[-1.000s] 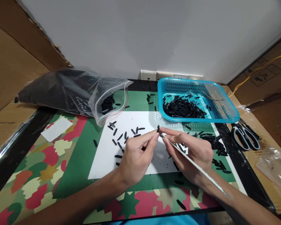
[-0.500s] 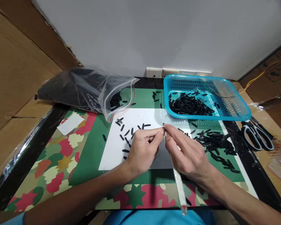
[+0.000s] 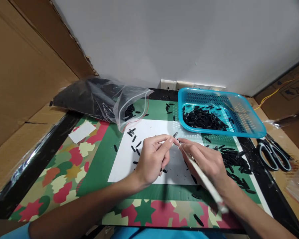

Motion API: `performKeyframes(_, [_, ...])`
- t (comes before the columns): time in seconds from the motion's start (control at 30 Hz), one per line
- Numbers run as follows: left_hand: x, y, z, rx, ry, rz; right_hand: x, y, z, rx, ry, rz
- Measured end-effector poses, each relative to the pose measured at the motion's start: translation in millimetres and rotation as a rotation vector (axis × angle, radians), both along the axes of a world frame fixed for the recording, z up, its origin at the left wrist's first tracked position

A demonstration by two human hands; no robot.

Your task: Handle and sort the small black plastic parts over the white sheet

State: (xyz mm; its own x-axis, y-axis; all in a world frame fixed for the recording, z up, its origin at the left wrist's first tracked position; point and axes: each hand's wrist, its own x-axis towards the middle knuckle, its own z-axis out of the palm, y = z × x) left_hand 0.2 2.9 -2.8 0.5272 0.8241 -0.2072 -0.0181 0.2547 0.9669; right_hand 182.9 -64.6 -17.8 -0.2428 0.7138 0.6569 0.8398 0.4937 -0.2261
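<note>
The left hand [image 3: 151, 159] still pinches the small black piece [image 3: 175, 134], now raised clear; the right hand [image 3: 206, 162] keeps its grip closed on the white rod [image 3: 201, 177], now slanting rightward.

Lower end of thin white rod [image 3: 204, 181] blurred over right hand [image 3: 209, 162]. Clear bag [image 3: 297, 189] at desk's right edge cut off. Black piece [image 3: 175, 134] at fingertips too small to make out.
</note>
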Motion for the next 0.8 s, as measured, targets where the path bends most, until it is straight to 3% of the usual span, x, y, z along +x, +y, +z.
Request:
performKeyframes(0.1, [-1.4,1.9,-1.4,0.002,-0.051,0.005,5.0,0.9,0.5,-0.082,-0.011,0.007])
performKeyframes(0.3, [0.6,1.6,-1.5,0.07,-0.065,-0.003,12.0,3.2,-0.5,-0.052,-0.047,0.04])
performKeyframes(0.47, [1.2,-1.9,0.1,0.098,-0.043,-0.017,6.4,-0.5,10.0,-0.037,0.294,-0.009])
performKeyframes(0.6, [0.7,-4.1,0.2,0.09,-0.027,-0.034,-0.3,-4.8,17.9,-0.133,0.599,-0.107])
performKeyframes(0.8, [2.5,-5.3,-0.6,0.076,-0.036,-0.045,-9.6,-4.6,20.8,-0.308,0.982,-0.027])
